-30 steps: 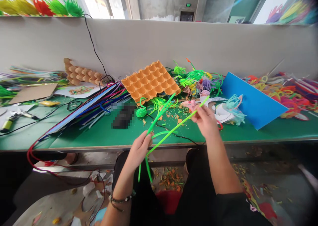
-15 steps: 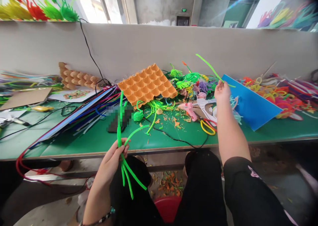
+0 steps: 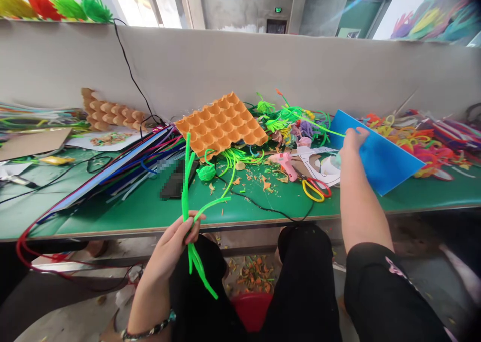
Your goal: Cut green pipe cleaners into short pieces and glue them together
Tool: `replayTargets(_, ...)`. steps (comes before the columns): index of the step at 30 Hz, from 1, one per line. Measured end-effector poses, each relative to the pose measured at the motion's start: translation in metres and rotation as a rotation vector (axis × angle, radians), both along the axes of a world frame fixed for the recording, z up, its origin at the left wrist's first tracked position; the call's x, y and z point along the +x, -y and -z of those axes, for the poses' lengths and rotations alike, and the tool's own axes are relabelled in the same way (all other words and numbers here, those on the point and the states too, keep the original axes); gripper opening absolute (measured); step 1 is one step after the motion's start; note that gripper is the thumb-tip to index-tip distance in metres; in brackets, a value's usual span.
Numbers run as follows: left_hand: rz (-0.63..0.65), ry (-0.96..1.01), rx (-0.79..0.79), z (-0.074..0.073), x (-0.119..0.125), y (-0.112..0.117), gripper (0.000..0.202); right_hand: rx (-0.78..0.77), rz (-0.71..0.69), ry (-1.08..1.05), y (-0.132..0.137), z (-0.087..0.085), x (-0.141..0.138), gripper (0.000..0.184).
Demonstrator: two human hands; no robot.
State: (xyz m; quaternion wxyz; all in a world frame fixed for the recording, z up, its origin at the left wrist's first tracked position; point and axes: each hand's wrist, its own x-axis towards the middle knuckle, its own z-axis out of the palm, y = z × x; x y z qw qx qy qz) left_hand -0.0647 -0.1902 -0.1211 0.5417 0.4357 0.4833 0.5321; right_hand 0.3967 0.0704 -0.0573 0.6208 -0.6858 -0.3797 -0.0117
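My left hand (image 3: 183,234) is closed around a bundle of bright green pipe cleaners (image 3: 185,194) at the table's front edge. Their upper ends stand upright, one bends off to the right, and the lower ends hang over my lap. Out over the table, my right hand (image 3: 353,140) pinches one end of a single lighter green pipe cleaner (image 3: 319,125), which stretches left across a colourful pile. Behind that hand leans a blue board (image 3: 387,156). A small green pipe-cleaner shape (image 3: 206,172) lies on the table between my hands.
An orange egg tray (image 3: 225,124) stands mid-table. A pink glue gun (image 3: 287,165), yellow-and-red-handled scissors (image 3: 314,189), white paper cut-outs and a black cable lie right of centre. Pipe-cleaner bundles lie left beside a long board (image 3: 108,174). A red bucket (image 3: 251,309) sits below.
My right hand has moved right and slightly down, drawing its pipe cleaner along, which now trails leftward. The left hand has shifted slightly right with its bundle, whose lower ends are closer together.
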Motion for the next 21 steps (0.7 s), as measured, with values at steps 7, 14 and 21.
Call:
replayTargets(7, 0.083, 0.108, -0.038, -0.004, 0.027, -0.003, 0.035, 0.143, -0.061, -0.147, 0.061, -0.049, -0.048, 0.029)
replayTargets(14, 0.232, 0.190, 0.014, -0.009, 0.067, -0.016, 0.034, -0.043, -1.322, 0.201, 0.194, -0.045, -0.156, 0.026)
replayTargets(21, 0.411, 0.130, 0.084, -0.011, 0.089, -0.031, 0.030, -0.291, -1.462, 0.232, 0.197, 0.009, -0.222, 0.039)
